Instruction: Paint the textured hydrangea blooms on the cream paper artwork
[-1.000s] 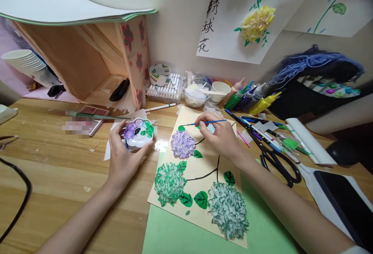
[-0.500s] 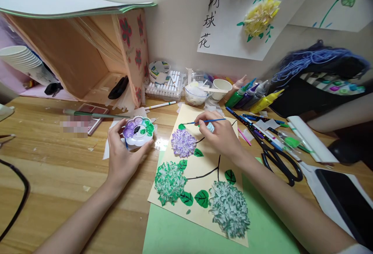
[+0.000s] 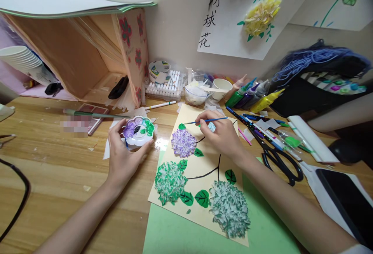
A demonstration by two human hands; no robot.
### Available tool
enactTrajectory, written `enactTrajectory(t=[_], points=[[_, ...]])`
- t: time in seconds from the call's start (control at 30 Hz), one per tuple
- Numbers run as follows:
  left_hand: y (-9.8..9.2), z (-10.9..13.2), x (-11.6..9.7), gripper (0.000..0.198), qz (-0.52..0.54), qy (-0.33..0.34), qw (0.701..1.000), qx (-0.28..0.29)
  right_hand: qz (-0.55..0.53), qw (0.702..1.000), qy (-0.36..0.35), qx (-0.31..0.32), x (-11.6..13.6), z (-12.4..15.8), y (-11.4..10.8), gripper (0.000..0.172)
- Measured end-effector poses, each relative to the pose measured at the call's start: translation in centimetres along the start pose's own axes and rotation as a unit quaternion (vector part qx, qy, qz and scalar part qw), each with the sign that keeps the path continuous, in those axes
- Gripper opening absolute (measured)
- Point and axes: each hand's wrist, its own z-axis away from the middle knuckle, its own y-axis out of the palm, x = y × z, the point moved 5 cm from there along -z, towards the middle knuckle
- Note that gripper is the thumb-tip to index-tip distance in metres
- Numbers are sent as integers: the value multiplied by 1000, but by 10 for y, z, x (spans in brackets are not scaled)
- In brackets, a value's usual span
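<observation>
My left hand [image 3: 124,158] grips a white flower-shaped paint palette [image 3: 137,141] by its edges; purple, green and black paint lie in its wells. Between the fingers of my right hand [image 3: 220,131] is a thin blue paintbrush [image 3: 211,120]. Its tip touches a small green leaf [image 3: 182,126] painted above the purple flower [image 3: 183,143]. The cream paper [image 3: 201,223] also carries a bright green flower [image 3: 170,183], a grey-green flower [image 3: 230,209], black stems and several green leaves. A light blue patch [image 3: 211,127] is partly hidden by my right hand.
Black scissors [image 3: 281,164] and a phone [image 3: 345,199] lie on the right, near several pens. Paint bottles [image 3: 250,96], a paper cup [image 3: 223,86] and a marker box [image 3: 164,88] stand at the back. A green sheet [image 3: 171,230] lies beneath the painting.
Almost nothing differs. The brush handle and my right hand have shifted very slightly to the right, with the tip still at the same leaf. My left hand holds the palette in place.
</observation>
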Motion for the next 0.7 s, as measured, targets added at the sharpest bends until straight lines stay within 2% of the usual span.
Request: enactTrajectory(t=[0.7], points=[[-1,0,-1,81,2,-4,1000,6,-8,1000,5,12,-1,0,3,14]])
